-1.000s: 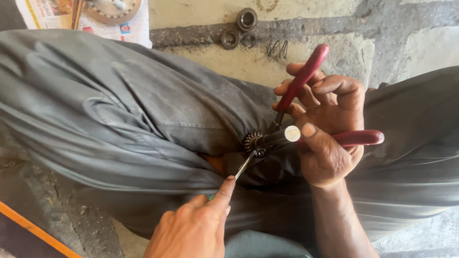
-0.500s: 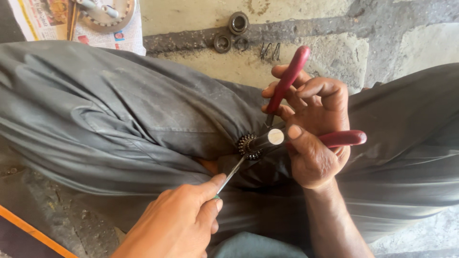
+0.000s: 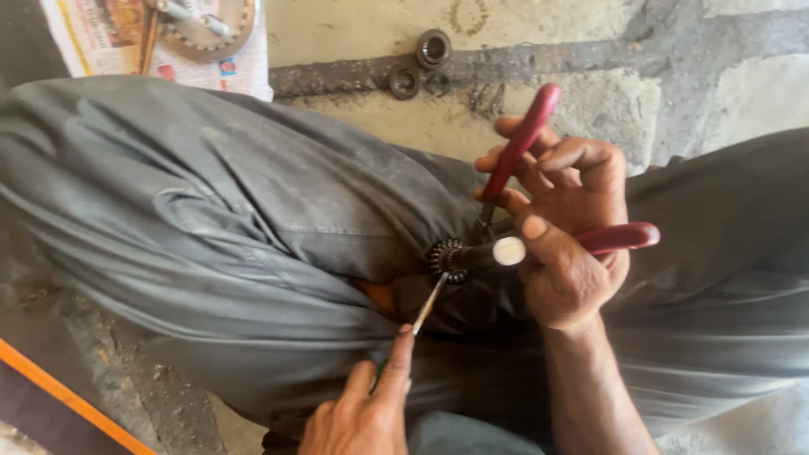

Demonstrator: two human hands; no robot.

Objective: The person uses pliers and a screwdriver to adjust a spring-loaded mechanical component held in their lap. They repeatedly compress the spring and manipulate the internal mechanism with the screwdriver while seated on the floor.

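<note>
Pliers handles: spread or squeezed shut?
Spread. The red handles of the pliers diverge widely in the right hand, one angled up, the other out sideways. The nose is at the toothed gear; jaws hidden.

The pliers have dark red handles. The small gear is black with pale teeth, its shaft end silvery white. The trousers are grey, the floor beige with a grey band, the newspaper multicoloured.

The left hand is cut off by the bottom edge; its tool's handle stays hidden
</note>
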